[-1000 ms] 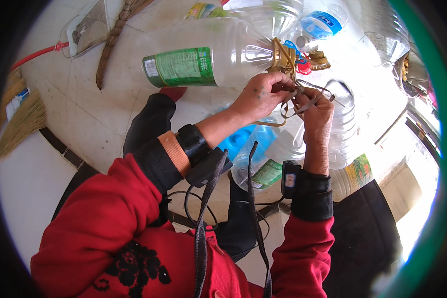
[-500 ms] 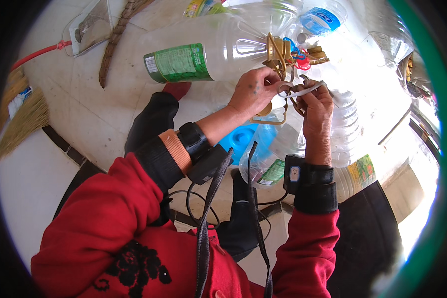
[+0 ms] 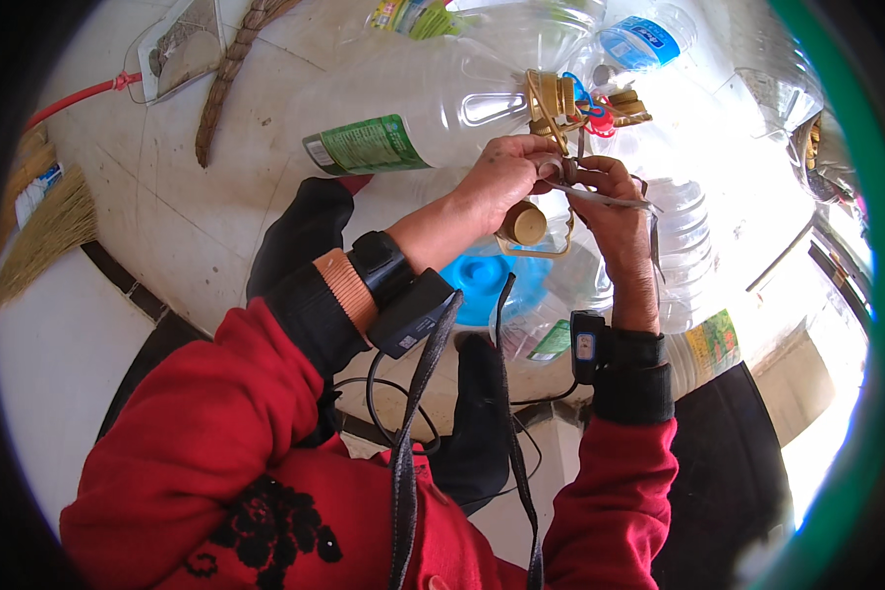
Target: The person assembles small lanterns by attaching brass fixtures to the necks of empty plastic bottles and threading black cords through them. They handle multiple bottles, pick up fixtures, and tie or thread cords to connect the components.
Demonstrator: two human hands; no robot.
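My left hand [image 3: 506, 177] and my right hand [image 3: 615, 197] meet over a cluster of large clear plastic bottles. Both pinch a thin grey strap or cord [image 3: 610, 200] that runs between the fingers and hangs down at the right. Just beyond the fingers are the tan handles and caps [image 3: 553, 98] of the bottles, with a red cap [image 3: 600, 120] among them. A tan-capped bottle neck [image 3: 523, 224] sits right under my left hand. A big bottle with a green label [image 3: 369, 147] lies to the left.
A blue-lidded bottle [image 3: 482, 285] lies below my wrists. More clear bottles [image 3: 688, 226] crowd the right side, one with a blue label [image 3: 639, 41]. A straw broom [image 3: 39, 231] lies at the left, a stick [image 3: 231, 74] and a clear container [image 3: 182, 44] at the top left.
Both hands have shifted slightly toward the bottle necks and drawn closer together; the strap between them now looks pulled straighter.
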